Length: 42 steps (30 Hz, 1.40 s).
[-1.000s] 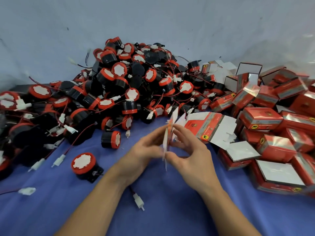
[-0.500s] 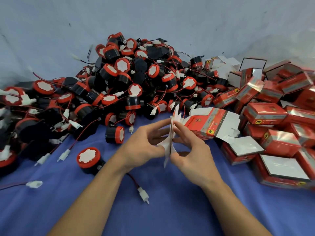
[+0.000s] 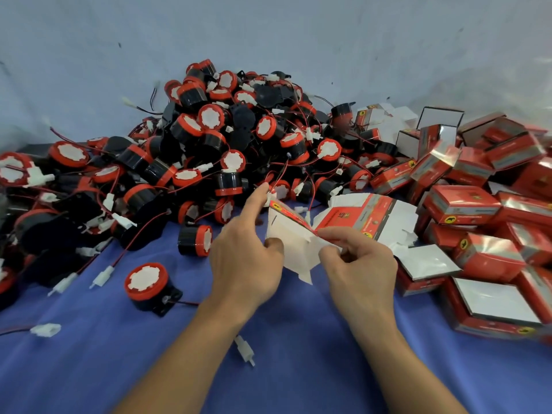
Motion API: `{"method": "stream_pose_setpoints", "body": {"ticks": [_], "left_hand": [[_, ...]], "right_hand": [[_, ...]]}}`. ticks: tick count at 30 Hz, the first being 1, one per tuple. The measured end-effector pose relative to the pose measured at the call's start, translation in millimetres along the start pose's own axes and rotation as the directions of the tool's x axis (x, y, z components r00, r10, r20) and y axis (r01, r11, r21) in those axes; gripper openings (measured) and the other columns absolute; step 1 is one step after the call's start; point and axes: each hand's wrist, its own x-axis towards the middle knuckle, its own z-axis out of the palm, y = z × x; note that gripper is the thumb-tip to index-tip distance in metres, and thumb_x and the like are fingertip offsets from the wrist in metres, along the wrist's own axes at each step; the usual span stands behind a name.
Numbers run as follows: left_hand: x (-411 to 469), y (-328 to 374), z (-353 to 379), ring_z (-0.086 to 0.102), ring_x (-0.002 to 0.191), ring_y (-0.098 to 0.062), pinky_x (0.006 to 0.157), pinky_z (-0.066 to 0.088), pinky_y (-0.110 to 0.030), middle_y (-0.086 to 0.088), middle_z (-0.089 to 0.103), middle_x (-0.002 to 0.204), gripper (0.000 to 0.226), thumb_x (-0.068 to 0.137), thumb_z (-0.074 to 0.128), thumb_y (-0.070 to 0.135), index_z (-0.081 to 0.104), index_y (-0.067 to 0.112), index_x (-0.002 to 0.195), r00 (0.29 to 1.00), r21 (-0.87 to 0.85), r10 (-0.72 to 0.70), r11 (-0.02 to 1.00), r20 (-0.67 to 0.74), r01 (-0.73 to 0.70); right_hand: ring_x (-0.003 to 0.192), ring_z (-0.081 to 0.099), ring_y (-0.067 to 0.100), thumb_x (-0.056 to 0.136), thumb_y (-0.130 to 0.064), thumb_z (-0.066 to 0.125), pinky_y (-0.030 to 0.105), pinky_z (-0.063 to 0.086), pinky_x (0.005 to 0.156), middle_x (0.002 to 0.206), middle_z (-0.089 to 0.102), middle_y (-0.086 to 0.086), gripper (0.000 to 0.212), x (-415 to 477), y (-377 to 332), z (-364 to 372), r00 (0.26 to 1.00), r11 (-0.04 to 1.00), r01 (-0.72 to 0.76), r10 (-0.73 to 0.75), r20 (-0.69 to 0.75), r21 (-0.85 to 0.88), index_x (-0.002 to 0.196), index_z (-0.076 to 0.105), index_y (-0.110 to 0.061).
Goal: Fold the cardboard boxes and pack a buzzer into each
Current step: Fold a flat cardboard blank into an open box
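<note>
A flat red-and-white cardboard box blank (image 3: 294,243) is held above the blue cloth, partly spread, its white inside toward me. My left hand (image 3: 245,258) grips its left edge, thumb on the white face and index finger stretched up along the top corner. My right hand (image 3: 358,264) pinches the blank's right edge between thumb and forefinger. A stack of flat blanks (image 3: 367,216) lies just behind. A large heap of black-and-red buzzers (image 3: 227,150) with wires fills the back left. One buzzer (image 3: 148,283) sits alone at front left, another (image 3: 195,240) near my left hand.
Folded red boxes (image 3: 466,204) are piled at the right, some with open white lids (image 3: 493,297). Loose white connectors (image 3: 246,351) and red wires lie on the blue cloth (image 3: 298,354). A pale wall rises behind the heap.
The blank was edge-on between both hands; now it is spread apart with its white inside showing. My hands have moved apart, and my left index finger has stretched up.
</note>
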Motion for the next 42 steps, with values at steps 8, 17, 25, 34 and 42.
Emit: {"method": "stream_pose_setpoints", "body": {"ticks": [8,17,25,34,42], "left_hand": [[15,2,-14,0.060,0.107,0.007,0.074,0.047,-0.010,0.034,0.067,0.116,0.067,0.073,0.057,-0.008,0.073,0.046,0.109,0.897,-0.143,-0.126,0.968,0.424,0.204],[27,-3,-23,0.061,0.081,-0.010,0.065,0.045,-0.020,0.003,0.076,0.097,0.059,0.066,0.050,0.004,0.074,0.026,0.116,0.785,-0.198,-0.206,0.902,0.584,0.383],[25,-1,-21,0.060,0.121,-0.022,0.101,0.050,-0.037,-0.005,0.067,0.123,0.066,0.072,0.052,-0.002,0.066,0.035,0.125,0.798,-0.214,-0.274,0.871,0.537,0.443],[22,-7,-20,0.062,0.120,-0.005,0.097,0.045,-0.026,0.019,0.068,0.132,0.062,0.082,0.046,0.016,0.064,0.049,0.132,0.764,-0.320,-0.133,0.852,0.632,0.414],[8,-13,2,0.069,0.104,0.004,0.078,0.053,-0.012,0.021,0.075,0.113,0.031,0.104,0.043,0.047,0.072,0.057,0.111,0.889,-0.470,-0.181,0.795,0.421,0.384]], "right_hand": [[0.043,0.047,0.012,0.081,0.002,0.057,0.021,0.041,0.044,0.047,0.055,0.005,0.032,14,0,-12,0.975,0.887,-0.202,0.221,0.002,0.415,0.077,0.081,-0.019],[0.059,0.059,0.011,0.092,0.000,0.063,0.019,0.049,0.058,0.067,0.069,0.005,0.027,14,-2,-14,0.964,0.879,-0.223,0.136,0.227,0.421,0.095,0.082,-0.018],[0.136,0.055,0.023,0.078,-0.019,0.076,0.033,0.047,0.108,0.143,0.062,0.005,0.069,12,3,-21,0.638,0.890,-0.209,-0.189,0.746,0.405,0.145,0.056,-0.018],[0.104,0.071,0.024,0.078,-0.012,0.075,0.038,0.060,0.085,0.108,0.076,0.010,0.038,11,10,-10,0.886,0.866,-0.251,0.026,0.464,0.431,0.114,0.077,-0.020],[0.101,0.074,0.031,0.071,-0.020,0.072,0.044,0.058,0.085,0.101,0.079,0.005,0.031,11,12,10,0.881,0.834,-0.402,0.242,0.405,0.377,0.102,0.075,-0.019]]}}
